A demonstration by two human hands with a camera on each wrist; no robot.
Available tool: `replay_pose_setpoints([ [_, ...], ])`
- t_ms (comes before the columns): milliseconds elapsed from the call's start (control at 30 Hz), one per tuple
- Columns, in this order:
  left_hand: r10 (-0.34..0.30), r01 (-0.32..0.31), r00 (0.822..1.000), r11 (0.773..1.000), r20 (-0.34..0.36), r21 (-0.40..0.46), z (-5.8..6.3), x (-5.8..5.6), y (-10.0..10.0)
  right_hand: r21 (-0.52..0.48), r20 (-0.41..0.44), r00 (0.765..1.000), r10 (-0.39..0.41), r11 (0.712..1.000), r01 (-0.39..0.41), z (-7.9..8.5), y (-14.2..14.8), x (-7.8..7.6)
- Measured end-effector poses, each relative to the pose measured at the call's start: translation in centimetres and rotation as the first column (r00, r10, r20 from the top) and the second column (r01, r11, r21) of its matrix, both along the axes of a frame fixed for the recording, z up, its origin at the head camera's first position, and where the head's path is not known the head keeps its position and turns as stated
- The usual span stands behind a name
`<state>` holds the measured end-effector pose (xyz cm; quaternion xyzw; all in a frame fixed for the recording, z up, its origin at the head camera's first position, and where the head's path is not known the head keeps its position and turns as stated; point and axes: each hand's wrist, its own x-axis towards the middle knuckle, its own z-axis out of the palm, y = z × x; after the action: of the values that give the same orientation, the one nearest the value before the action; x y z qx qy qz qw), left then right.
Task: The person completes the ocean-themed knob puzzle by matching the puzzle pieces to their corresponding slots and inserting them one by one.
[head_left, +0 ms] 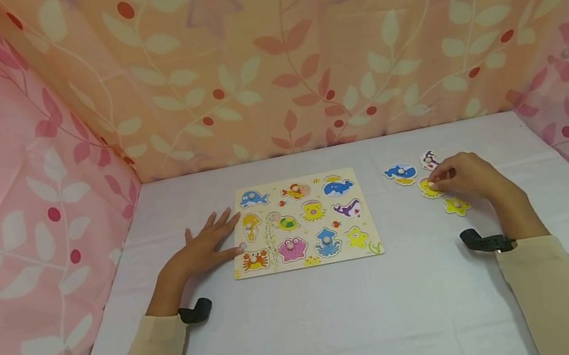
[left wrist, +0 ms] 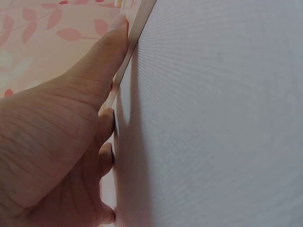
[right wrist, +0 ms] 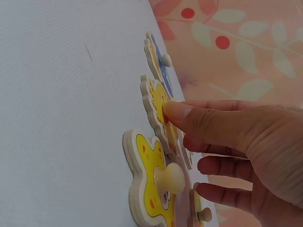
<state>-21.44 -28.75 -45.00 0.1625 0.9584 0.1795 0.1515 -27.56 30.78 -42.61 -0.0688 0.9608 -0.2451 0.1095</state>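
Note:
A wooden peg puzzle board (head_left: 271, 266) with sea-animal pictures lies flat on the white table. My left hand (head_left: 206, 246) rests at its left edge, fingers spread and thumb on the board; in the left wrist view the thumb (left wrist: 106, 49) touches the board's edge. To the right of the board, my right hand (head_left: 466, 176) pinches the knob of a yellow octopus piece (head_left: 428, 191), which lies on the table. Around it lie a yellow starfish piece (head_left: 458, 207), a blue whale piece (head_left: 400, 173) and a purple whale piece (head_left: 429, 159). Fingers hide the octopus knob.
Another knobbed piece (right wrist: 203, 213) shows partly below the right fingers in the right wrist view. Patterned cloth (head_left: 296, 76) hangs behind the table (head_left: 342, 330) and along both sides. A black strap device (head_left: 487, 241) sits on each wrist.

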Motion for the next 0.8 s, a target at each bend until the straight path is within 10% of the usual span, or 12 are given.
replay_pose_setpoints([
  [800,0.004,-0.004,1.000,1.000,0.003,0.001,-0.22,-0.09,-0.05,-0.061,-0.162,0.985,0.061,0.996,-0.072,0.81,-0.98,0.33],
])
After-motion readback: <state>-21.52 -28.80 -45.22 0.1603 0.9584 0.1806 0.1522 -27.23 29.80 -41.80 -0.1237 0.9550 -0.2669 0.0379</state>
